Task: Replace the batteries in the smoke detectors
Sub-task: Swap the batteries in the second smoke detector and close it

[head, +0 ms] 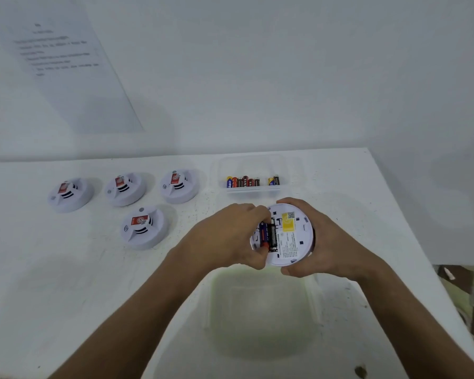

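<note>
My right hand point(326, 242) grips a round white smoke detector point(290, 242), turned back side up, above the table. Its open battery bay shows a blue battery point(263, 235) beside a dark slot. My left hand point(227, 236) pinches that blue battery with thumb and fingertips at the bay. Several other white detectors stand face up on the table to the left, among them the nearest one point(144, 227). A clear tray point(253, 173) behind my hands holds several loose batteries point(244, 181).
A clear, greenish plastic container point(260, 310) stands on the white table point(66, 283) just below my hands. A printed sheet point(63, 64) hangs on the wall at back left. The table's right edge runs diagonally at right, with shelving beyond it.
</note>
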A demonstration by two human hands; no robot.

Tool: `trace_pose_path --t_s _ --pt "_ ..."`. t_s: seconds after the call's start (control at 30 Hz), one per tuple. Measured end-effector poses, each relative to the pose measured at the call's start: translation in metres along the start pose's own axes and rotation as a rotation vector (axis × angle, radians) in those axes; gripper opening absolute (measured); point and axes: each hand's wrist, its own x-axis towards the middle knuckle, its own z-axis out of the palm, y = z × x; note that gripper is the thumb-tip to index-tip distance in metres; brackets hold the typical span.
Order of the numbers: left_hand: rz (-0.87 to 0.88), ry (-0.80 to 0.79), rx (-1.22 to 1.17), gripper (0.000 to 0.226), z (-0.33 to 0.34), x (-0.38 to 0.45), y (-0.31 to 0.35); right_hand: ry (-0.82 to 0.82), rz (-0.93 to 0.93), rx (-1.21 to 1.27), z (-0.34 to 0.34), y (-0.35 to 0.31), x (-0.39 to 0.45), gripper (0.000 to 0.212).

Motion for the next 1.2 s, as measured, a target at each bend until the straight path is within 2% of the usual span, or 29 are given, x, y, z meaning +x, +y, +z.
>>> trace_pose_path --t_s 0.1,0.17,0.27,0.33,0.47,0.63,0.77,0.8,0.87,0.93,1.07,1.2 --pt "0.034 0.052 -0.025 0.055 0.004 -0.001 -0.005 0.014 0.000 0.005 -0.003 0.001 0.002 0.093" --pt "0.093 0.149 -0.069 0.060 0.008 -0.003 -0.009 0.037 -0.001 0.010 -0.005 0.001 0.004 0.091" --pt "0.195 0.302 -0.048 0.048 0.016 -0.002 -0.009 0.083 0.001 0.041 -0.007 0.003 0.005 0.088" --pt "0.209 0.333 -0.070 0.039 0.023 0.000 -0.009 0.117 0.015 0.061 -0.008 0.005 0.005 0.087" --pt "0.034 0.308 -0.340 0.038 0.025 0.007 -0.012 0.147 0.033 0.038 -0.012 0.006 0.007 0.087" --pt "-0.147 0.405 -0.463 0.015 0.015 0.015 -0.011 0.178 0.026 0.009 -0.015 0.007 0.010 0.083" --pt "-0.300 0.416 -0.761 0.008 -0.006 0.024 -0.022 0.216 0.046 -0.013 -0.019 0.012 0.007 0.091" --pt "-0.330 0.413 -0.810 0.008 -0.010 0.027 -0.028 0.228 0.051 -0.013 -0.021 0.013 0.005 0.092" --pt "-0.363 0.366 -0.759 0.011 -0.010 0.032 -0.041 0.239 0.059 -0.018 -0.025 0.014 0.002 0.092" --pt "-0.388 0.272 -0.614 0.008 -0.003 0.036 -0.056 0.236 0.063 -0.026 -0.027 0.014 0.000 0.092" --pt "-0.393 0.077 -0.314 0.019 0.007 0.042 -0.066 0.233 0.077 -0.033 -0.024 0.014 -0.001 0.093" --pt "-0.360 -0.099 -0.154 0.020 0.007 0.050 -0.061 0.206 0.084 -0.031 -0.021 0.013 0.000 0.091"
